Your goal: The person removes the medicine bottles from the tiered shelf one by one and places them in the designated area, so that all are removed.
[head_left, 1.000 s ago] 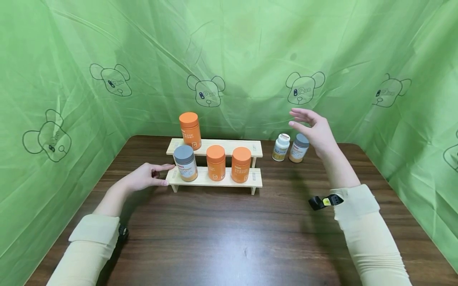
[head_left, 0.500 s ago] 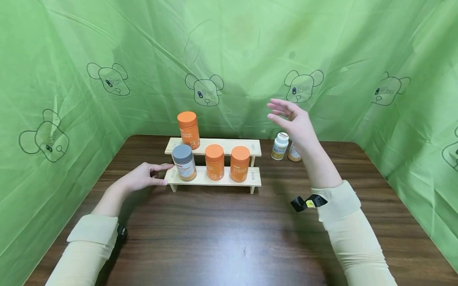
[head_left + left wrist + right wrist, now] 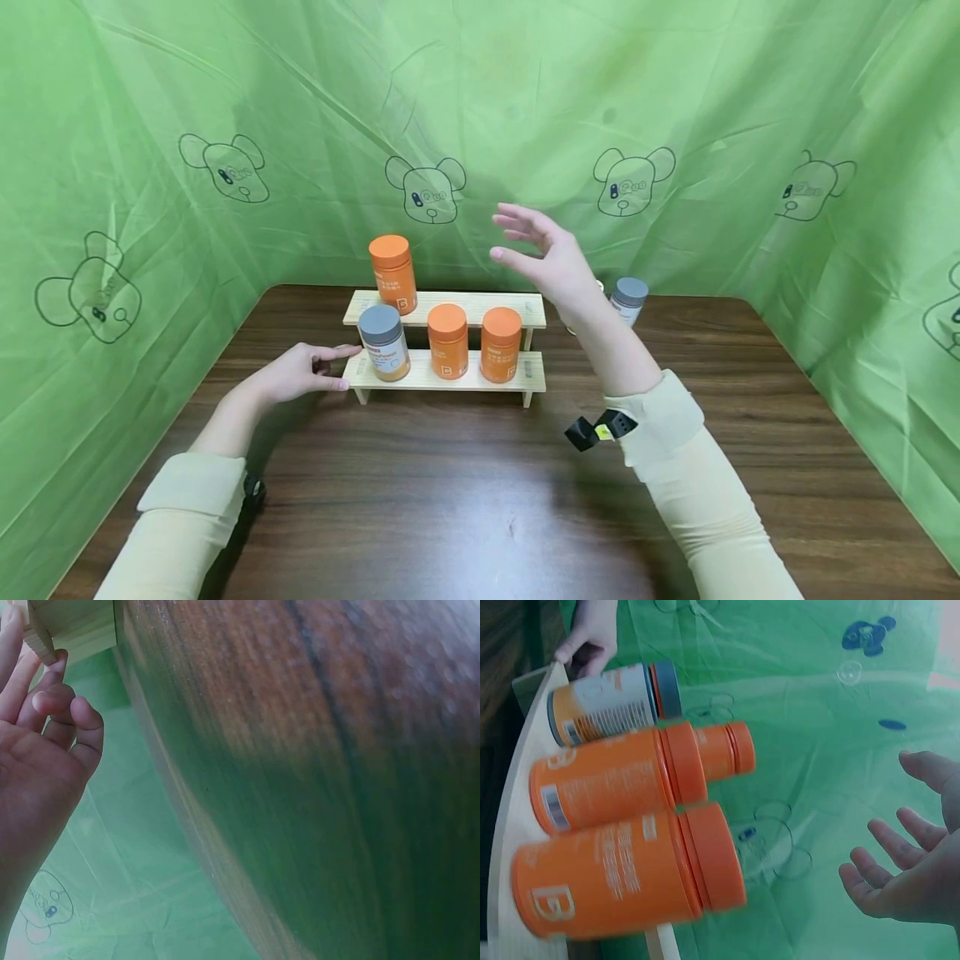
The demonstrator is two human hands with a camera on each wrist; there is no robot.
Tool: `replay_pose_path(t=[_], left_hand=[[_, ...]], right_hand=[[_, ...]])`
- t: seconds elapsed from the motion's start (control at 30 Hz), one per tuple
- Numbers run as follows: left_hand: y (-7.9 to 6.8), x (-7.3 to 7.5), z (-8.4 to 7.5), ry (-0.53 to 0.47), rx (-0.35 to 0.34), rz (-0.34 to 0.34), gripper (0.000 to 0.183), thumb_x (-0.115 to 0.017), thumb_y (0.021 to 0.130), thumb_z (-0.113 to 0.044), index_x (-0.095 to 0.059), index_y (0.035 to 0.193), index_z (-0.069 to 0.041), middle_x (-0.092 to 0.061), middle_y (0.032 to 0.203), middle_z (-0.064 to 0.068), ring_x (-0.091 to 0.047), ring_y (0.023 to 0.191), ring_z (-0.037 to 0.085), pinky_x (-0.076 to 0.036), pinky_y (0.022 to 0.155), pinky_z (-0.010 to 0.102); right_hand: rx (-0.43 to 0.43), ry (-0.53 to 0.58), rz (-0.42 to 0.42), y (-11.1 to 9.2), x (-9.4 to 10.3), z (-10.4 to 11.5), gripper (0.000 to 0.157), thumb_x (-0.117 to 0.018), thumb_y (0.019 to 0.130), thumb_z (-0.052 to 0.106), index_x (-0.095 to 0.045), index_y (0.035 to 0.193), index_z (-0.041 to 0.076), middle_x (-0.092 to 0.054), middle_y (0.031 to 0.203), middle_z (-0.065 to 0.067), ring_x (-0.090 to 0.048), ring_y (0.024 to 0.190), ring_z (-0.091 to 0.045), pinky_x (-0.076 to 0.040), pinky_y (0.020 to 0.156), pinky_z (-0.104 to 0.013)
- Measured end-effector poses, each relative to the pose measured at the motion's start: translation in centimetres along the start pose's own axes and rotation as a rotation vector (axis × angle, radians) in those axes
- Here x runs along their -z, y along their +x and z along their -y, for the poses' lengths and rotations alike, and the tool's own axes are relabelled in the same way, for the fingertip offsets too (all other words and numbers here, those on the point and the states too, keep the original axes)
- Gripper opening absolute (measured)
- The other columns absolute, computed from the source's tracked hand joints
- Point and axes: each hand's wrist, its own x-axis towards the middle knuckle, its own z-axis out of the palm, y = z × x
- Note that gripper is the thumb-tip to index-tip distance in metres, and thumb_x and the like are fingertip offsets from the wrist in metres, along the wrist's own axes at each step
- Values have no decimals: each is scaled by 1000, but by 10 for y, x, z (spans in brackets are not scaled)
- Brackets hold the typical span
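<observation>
In the head view, a two-step wooden rack [image 3: 480,385] stands on the table. My left hand [image 3: 288,372] holds the left end of its lower step between thumb and index finger, the other fingers curled. On that step stand a grey-lidded jar [image 3: 385,343] and two orange jars [image 3: 447,342] [image 3: 500,345]. Another orange jar [image 3: 393,275] stands at the left of the upper step. My right hand [image 3: 553,262] hovers above the rack's right end, fingers spread and holding nothing. Seen from the right wrist, the right hand [image 3: 915,862] is apart from the jars.
Right of the rack, a second grey-lidded jar [image 3: 628,300] stands at the back of the wooden table [image 3: 450,500]. A white bottle beside it is mostly hidden by my right hand and wrist. Green cloth [image 3: 525,100] with bear-head drawings hangs behind and at the sides.
My right hand has moved left, from above the white bottle and grey-lidded jar to over the rack's right end, staying spread. The left hand keeps its hold on the rack.
</observation>
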Motion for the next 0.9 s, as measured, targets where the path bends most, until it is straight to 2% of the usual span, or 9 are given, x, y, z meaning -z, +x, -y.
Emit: replay_pose_path(t=[0.13, 0.37, 0.5, 0.73, 0.8, 0.87, 0.9], left_hand=[[0, 0, 1, 5, -9, 3, 67, -78, 74, -39, -56, 134, -20, -63, 107, 5, -41, 62, 11, -38, 54, 25], [1, -1, 3, -7, -7, 8, 67, -78, 74, -39, -55, 134, -20, -59, 127, 7, -40, 62, 10, -38, 55, 25], [0, 0, 4, -13, -13, 10, 67, -78, 75, -39, -55, 134, -19, -55, 132, 9, -40, 62, 10, -39, 57, 25], [1, 0, 3, -23, -7, 13, 67, -79, 74, -38, -55, 134, -19, -56, 131, 11, -40, 61, 9, -39, 57, 25], [0, 0, 2, -32, -3, 17, 67, -79, 74, -37, -55, 135, -19, -62, 121, 13, -40, 60, 9, -38, 56, 24], [0, 1, 1, -38, 0, 19, 68, -78, 75, -36, -54, 135, -19, -64, 103, 14, -39, 59, 8, -37, 55, 24], [0, 1, 0, -42, -1, 19, 68, -78, 75, -36, -54, 135, -18, -64, 102, 15, -39, 58, 8, -38, 55, 24]], right_hand=[[-2, -20, 32, 4, -16, 2, 61, -74, 82, 23, -48, 137, 27, -50, 137, 12, -44, 127, -13, -40, 101, -42], [-12, -19, 94, 13, -38, 1, 61, -74, 83, 25, -47, 138, 29, -48, 138, 12, -43, 126, -14, -38, 101, -45], [-42, -7, 126, 21, -49, -2, 60, -73, 83, 28, -48, 137, 31, -48, 137, 12, -43, 127, -16, -39, 100, -44], [-63, -62, 128, 34, -68, -12, 59, -74, 82, 28, -49, 136, 31, -49, 137, 10, -44, 126, -14, -39, 101, -40], [-62, -79, 126, 37, -74, -13, 60, -74, 82, 27, -49, 136, 29, -49, 137, 8, -44, 127, -15, -38, 102, -40], [-72, -73, 127, 39, -79, -15, 61, -74, 82, 27, -49, 137, 28, -49, 138, 6, -43, 128, -16, -37, 102, -41], [-80, -68, 128, 41, -81, -17, 61, -75, 82, 27, -49, 137, 28, -49, 139, 6, -43, 128, -17, -38, 102, -41]])
